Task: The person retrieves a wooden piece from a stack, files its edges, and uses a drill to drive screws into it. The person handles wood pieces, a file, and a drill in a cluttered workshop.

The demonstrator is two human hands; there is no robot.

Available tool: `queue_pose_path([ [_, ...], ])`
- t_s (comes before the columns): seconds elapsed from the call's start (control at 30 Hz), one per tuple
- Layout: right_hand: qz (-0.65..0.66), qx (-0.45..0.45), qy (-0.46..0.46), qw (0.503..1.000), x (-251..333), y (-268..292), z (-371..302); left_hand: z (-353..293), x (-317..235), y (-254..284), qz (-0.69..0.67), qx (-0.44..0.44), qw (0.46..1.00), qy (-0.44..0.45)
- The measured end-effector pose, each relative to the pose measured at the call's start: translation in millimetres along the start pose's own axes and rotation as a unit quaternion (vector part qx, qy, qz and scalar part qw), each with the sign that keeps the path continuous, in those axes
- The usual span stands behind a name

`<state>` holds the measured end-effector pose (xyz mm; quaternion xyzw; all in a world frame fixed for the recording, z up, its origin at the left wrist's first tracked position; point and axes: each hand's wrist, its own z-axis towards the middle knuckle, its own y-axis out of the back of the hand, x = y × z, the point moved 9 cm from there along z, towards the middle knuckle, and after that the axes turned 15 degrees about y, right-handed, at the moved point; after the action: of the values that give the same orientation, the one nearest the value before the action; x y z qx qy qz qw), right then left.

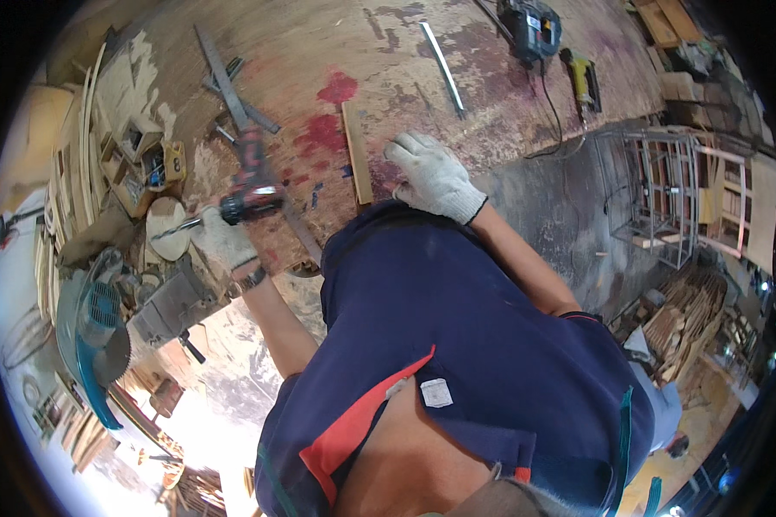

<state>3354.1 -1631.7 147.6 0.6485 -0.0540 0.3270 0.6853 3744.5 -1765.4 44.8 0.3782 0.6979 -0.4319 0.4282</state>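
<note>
A red and black cordless drill [252,200] is over the bench at the left, its handle pointing away from me and its long bit [178,228] pointing left. My left hand [224,241], in a whitish work glove, is closed round the bit just beside the chuck, and its fingers hide part of the shank. My right hand [435,175], gloved the same way, lies open on the near edge of the bench, fingers toward the left. Just left of it a narrow wooden strip [356,155] lies on the red-stained wooden bench [319,52].
Farther back lie metal squares [222,77], a light metal strip [442,67], a corded jigsaw [533,30] and a yellow-green tool [583,77]. A teal circular-bladed saw [95,327] stands at the left, near a wooden box [147,177]. Metal frames [660,194] stand right.
</note>
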Motion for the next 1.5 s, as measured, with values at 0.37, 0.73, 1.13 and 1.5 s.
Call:
queue_pose_path([
  [0.37, -0.002, 0.144, 0.108, 0.984, 30.9, -42.2, 44.6, -154.5, 68.5, -129.7, -0.241, 0.143, 0.827, 0.487],
  [0.73, -0.017, 0.007, 0.143, 0.990, 30.2, -39.3, 18.4, -161.6, 56.5, -170.0, -0.283, 0.177, 0.825, 0.456],
  [1.13, -0.071, 0.033, 0.148, 0.986, 34.9, -44.6, 18.7, -165.9, 67.4, -165.8, -0.301, 0.183, 0.819, 0.454],
  [1.5, -0.071, 0.024, 0.163, 0.984, 33.9, -48.1, 22.5, -164.4, 67.3, -162.5, -0.308, 0.167, 0.825, 0.443],
])
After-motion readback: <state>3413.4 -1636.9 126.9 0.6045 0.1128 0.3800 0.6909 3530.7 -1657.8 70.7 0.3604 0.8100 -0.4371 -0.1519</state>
